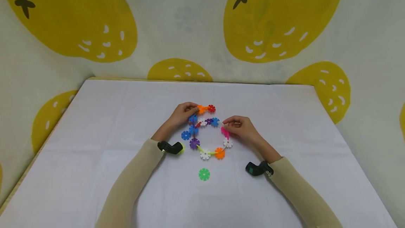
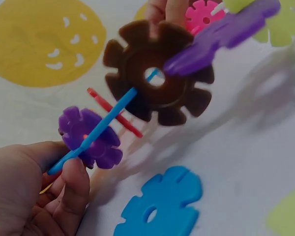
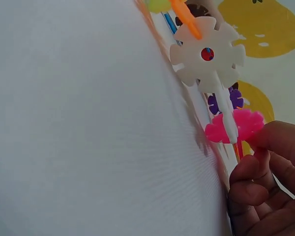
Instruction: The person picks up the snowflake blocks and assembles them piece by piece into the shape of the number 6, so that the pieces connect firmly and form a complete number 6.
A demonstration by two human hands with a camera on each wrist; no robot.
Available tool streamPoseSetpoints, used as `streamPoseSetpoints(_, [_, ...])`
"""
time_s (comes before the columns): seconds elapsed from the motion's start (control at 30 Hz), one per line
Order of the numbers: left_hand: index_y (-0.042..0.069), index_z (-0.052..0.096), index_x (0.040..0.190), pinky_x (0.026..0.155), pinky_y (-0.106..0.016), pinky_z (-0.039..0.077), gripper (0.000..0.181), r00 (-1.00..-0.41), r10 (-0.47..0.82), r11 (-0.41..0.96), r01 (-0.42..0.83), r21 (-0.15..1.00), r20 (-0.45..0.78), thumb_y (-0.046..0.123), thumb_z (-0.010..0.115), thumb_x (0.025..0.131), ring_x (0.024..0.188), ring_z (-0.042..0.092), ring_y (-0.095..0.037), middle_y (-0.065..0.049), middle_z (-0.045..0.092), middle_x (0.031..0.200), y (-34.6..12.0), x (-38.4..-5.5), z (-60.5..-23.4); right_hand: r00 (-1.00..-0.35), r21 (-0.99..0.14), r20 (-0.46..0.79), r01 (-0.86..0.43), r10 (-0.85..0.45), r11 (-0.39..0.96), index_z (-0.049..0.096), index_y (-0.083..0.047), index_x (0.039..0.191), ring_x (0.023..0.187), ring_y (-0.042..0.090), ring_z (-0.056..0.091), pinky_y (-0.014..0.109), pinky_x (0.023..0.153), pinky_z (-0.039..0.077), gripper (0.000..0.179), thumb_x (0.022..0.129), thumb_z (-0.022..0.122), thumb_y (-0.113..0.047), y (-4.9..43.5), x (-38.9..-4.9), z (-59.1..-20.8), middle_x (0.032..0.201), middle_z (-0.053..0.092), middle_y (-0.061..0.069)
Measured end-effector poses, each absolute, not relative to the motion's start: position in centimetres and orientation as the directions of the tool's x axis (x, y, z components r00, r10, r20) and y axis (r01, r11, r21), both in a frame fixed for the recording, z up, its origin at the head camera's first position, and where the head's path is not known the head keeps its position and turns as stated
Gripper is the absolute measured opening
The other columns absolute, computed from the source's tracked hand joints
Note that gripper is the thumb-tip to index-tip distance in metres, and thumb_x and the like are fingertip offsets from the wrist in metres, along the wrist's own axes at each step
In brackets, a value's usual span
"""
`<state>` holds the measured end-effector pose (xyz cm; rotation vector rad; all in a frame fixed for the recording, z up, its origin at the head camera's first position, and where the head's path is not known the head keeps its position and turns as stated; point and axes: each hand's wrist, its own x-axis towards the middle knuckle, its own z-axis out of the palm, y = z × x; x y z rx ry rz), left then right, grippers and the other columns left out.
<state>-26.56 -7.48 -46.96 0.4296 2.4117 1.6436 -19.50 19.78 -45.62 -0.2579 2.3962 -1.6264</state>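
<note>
Gripping opposite sides of a ring of colourful plastic snowflake-shaped interlocking discs (image 1: 205, 133), both hands work on the white cloth-covered worktop (image 1: 95, 133). The left hand (image 1: 181, 114) curls its fingers round the ring's upper-left part, by the orange disc (image 1: 201, 108); the left wrist view shows its fingertips pinching the edge of a blue disc (image 2: 101, 129) slotted through a purple one (image 2: 91, 137). The right hand (image 1: 242, 127) pinches the bright pink disc (image 1: 225, 132) at the ring's right side, thumb and forefinger closed on its edge in the right wrist view (image 3: 236, 126). The ring lies flat between the hands, its open centre facing up, with a gap at upper right between the pink disc and the small blue disc (image 1: 215, 122); the right hand is nearer that gap. A loose green snowflake disc (image 1: 204, 174) lies apart, nearer the person, roughly midway between the forearms.
</note>
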Motion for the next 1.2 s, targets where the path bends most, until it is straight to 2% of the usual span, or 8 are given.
streamPoseSetpoints(0.3, [-0.002, 0.064, 0.121, 0.087, -0.03, 0.048, 0.032, -0.934, 0.358, 0.329, 0.111, 0.938, -0.015, 0.021, 0.059, 0.099, 0.096, 0.062, -0.023, -0.018, 0.068, 0.109, -7.8, -26.8, -47.2, -0.976, -0.924, -0.056, -0.03, -0.213, 0.38, 0.07, -0.003, 0.11, 0.066, 0.014, 0.055, 0.02, 0.058, 0.047, 0.026, 0.09, 0.072, -0.02, 19.9, -18.4, -45.5, 0.084, 0.063, 0.001])
streamPoseSetpoints(0.4, [-0.001, 0.064, 0.121, 0.087, -0.03, 0.048, 0.032, -0.936, 0.352, 0.329, 0.106, 0.938, -0.018, 0.022, 0.059, 0.099, 0.095, 0.061, -0.023, -0.017, 0.068, 0.109, -7.9, -26.9, -47.3, -0.969, -0.936, -0.023, -0.065, -0.245, 0.345, 0.07, -0.001, 0.109, 0.061, 0.014, 0.053, 0.021, 0.054, 0.045, 0.024, 0.09, 0.072, -0.017, 20.1, -17.6, -45.4, 0.084, 0.066, 0.003])
streamPoseSetpoints(0.6, [-0.002, 0.063, 0.122, 0.089, -0.031, 0.049, 0.033, -0.934, 0.358, 0.331, 0.109, 0.937, -0.017, 0.022, 0.058, 0.099, 0.097, 0.062, -0.023, -0.017, 0.067, 0.111, -8.2, -27.1, -47.4, -0.92, -0.96, 0.005, -0.114, -0.391, 0.256, 0.067, 0.006, 0.105, 0.048, 0.02, 0.049, 0.024, 0.046, 0.043, 0.019, 0.094, 0.065, -0.009, 20.5, -15.9, -45.1, 0.07, 0.062, 0.012])
streamPoseSetpoints(0.77, [-0.004, 0.062, 0.123, 0.091, -0.035, 0.048, 0.033, -0.929, 0.371, 0.317, 0.122, 0.94, -0.004, 0.02, 0.057, 0.1, 0.099, 0.062, -0.026, -0.019, 0.067, 0.113, -8.3, -27.2, -47.2, -0.859, -0.974, 0.034, -0.144, -0.511, 0.177, 0.065, 0.007, 0.103, 0.046, 0.023, 0.052, 0.026, 0.044, 0.046, 0.018, 0.096, 0.061, -0.009, 20.5, -14.6, -45.2, 0.065, 0.06, 0.016])
streamPoseSetpoints(0.87, [-0.004, 0.062, 0.123, 0.092, -0.035, 0.047, 0.033, -0.927, 0.376, 0.322, 0.126, 0.938, -0.005, 0.019, 0.057, 0.1, 0.1, 0.062, -0.027, -0.02, 0.067, 0.114, -8.3, -27.2, -47.1, -0.788, -0.979, 0.082, -0.179, -0.61, 0.099, 0.064, 0.009, 0.103, 0.048, 0.025, 0.055, 0.026, 0.042, 0.047, 0.015, 0.095, 0.06, -0.003, 20.2, -14.0, -45.4, 0.067, 0.06, 0.02])
streamPoseSetpoints(1.03, [-0.003, 0.062, 0.123, 0.091, -0.034, 0.048, 0.033, -0.926, 0.378, 0.335, 0.123, 0.934, -0.013, 0.02, 0.056, 0.1, 0.098, 0.061, -0.026, -0.018, 0.067, 0.114, -8.3, -27.1, -47.1, -0.675, -0.991, 0.078, -0.131, -0.734, 0.015, 0.063, 0.011, 0.104, 0.048, 0.027, 0.057, 0.025, 0.042, 0.047, 0.014, 0.095, 0.058, 0.001, 19.5, -13.0, -46.1, 0.071, 0.06, 0.026])
streamPoseSetpoints(1.2, [-0.002, 0.063, 0.122, 0.084, -0.028, 0.048, 0.032, -0.925, 0.379, 0.338, 0.118, 0.934, -0.02, 0.021, 0.057, 0.1, 0.093, 0.06, -0.023, -0.018, 0.067, 0.111, -8.1, -26.9, -47.1, -0.623, -0.994, 0.06, -0.107, -0.78, 0.009, 0.063, 0.012, 0.105, 0.048, 0.028, 0.055, 0.027, 0.043, 0.048, 0.015, 0.095, 0.058, 0.002, 18.8, -12.1, -46.7, 0.071, 0.06, 0.027])
